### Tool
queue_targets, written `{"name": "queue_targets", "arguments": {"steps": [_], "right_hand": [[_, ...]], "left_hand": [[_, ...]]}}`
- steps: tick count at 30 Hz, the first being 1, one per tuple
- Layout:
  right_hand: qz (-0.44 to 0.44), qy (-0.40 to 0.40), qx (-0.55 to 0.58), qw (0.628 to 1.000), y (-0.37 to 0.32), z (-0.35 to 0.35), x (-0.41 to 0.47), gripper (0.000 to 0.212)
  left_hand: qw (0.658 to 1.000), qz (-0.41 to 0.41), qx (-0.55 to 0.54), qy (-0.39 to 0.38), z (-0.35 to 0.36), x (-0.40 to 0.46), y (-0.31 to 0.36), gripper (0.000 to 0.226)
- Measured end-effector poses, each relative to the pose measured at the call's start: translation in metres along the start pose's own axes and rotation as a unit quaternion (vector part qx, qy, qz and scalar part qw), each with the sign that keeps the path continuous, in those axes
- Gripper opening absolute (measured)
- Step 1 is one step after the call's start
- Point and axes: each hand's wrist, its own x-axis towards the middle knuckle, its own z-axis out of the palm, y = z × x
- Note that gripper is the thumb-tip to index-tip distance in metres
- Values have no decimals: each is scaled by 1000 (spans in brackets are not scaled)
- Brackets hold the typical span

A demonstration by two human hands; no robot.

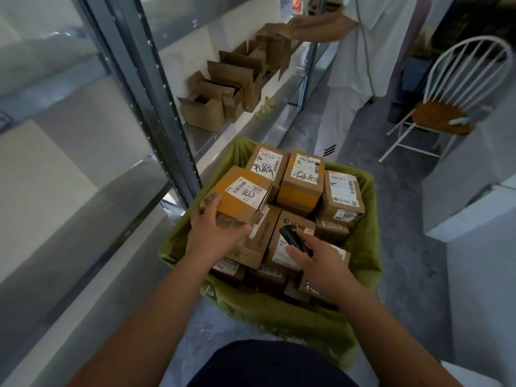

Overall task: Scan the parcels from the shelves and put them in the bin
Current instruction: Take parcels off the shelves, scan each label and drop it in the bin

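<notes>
Green bin (360, 277) was heaped with labelled parcels. My left hand (216, 233) gripped taped parcel (240, 195) atop heap; my right hand (321, 261) gripped black scanner (290, 238) above bin.

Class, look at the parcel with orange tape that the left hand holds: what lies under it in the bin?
Under the orange-taped parcel, held by the left hand, other brown labelled parcels show in the green bin. Whatever lies directly beneath it is covered.

left hand (216, 233) grips parcel (240, 195) | right hand (321, 261) holds scanner (290, 238) | over bin (371, 219)
</notes>
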Motion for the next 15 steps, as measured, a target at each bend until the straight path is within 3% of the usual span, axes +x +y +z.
{"name": "queue_targets", "arguments": {"steps": [6, 9, 15], "right_hand": [[-4, 26, -15, 1000, -9, 16, -10, 40], [-3, 33, -34, 999, -16, 27, -16, 47], [-12, 37, -58, 998, -36, 61, -35, 58]], "left_hand": [[995, 51, 80, 11, -7, -5, -15, 106], [974, 112, 189, 59, -8, -16, -29, 100], [959, 167, 222, 60, -28, -39, -63, 99]]}}
